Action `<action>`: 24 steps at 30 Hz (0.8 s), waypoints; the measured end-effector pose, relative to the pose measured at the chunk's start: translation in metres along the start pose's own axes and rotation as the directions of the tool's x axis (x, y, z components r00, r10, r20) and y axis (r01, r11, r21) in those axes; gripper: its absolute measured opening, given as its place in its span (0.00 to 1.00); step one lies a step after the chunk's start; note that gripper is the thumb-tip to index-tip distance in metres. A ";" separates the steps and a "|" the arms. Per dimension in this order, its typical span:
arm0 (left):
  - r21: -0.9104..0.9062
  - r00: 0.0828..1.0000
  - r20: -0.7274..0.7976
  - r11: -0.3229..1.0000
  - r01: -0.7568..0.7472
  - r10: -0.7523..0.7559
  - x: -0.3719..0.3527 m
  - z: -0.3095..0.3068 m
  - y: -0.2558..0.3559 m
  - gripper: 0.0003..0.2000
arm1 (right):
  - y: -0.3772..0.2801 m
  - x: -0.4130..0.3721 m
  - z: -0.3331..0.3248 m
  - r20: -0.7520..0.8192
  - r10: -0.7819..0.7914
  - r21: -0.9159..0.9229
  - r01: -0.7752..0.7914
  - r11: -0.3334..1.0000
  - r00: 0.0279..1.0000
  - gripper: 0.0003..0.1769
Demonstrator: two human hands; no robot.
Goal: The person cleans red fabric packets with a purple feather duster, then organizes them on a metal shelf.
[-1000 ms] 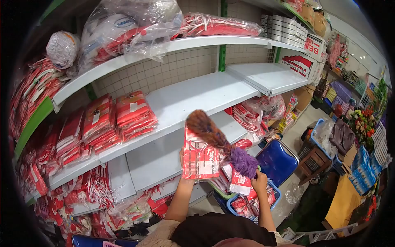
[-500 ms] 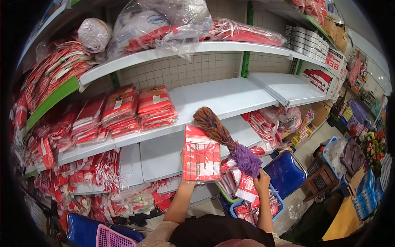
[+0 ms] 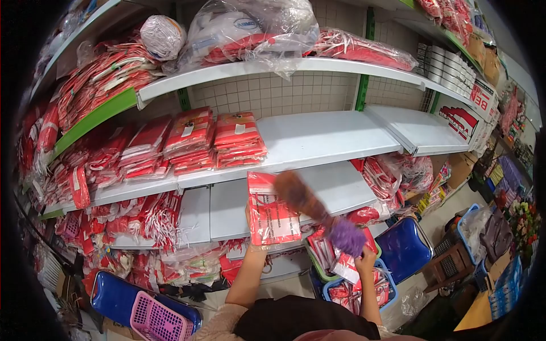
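My left hand (image 3: 248,216), mostly hidden behind it, holds up a flat red-and-white packet (image 3: 274,219) in clear plastic. Closed around the lower end of a fluffy duster (image 3: 304,199) is my right hand (image 3: 365,260). The duster is brown toward its tip and purple near my fingers, and motion blurs it. Its tip overlaps the packet's upper right edge in this view. Below the duster, a green basket (image 3: 314,264) and a blue basket (image 3: 392,287) hold more red-and-white packets.
Stacks of red packets (image 3: 190,139) line the left of the middle shelf (image 3: 324,136). Bagged goods (image 3: 250,34) fill the shelf above. Blue chairs (image 3: 405,248) stand to the right and lower left, with a pink basket (image 3: 159,318) on the left one.
The duster has swung down, its tip now over the packet's upper right edge. My view has turned a little left, so the shelves appear farther right. Both hands keep their hold.
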State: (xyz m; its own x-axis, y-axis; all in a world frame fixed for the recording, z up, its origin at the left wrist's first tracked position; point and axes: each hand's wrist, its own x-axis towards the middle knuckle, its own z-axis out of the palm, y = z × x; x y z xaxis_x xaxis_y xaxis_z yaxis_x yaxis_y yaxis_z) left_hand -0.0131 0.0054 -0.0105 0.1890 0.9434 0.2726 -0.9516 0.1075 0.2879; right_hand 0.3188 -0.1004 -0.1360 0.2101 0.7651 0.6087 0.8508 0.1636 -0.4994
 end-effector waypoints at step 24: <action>0.027 0.993 -0.054 0.994 -0.104 0.106 -0.009 0.003 0.010 0.19 | -0.189 0.283 0.063 0.184 -0.005 -0.232 0.048 0.972 0.983 0.11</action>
State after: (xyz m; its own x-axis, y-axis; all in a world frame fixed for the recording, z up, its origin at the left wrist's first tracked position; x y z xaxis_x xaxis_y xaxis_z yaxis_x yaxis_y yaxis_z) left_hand -0.0237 -0.0030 -0.0078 0.0740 0.9649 0.2519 -0.9593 -0.0001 0.2824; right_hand 0.1874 0.1248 0.0915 0.1141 0.8657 0.4874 0.9483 0.0513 -0.3131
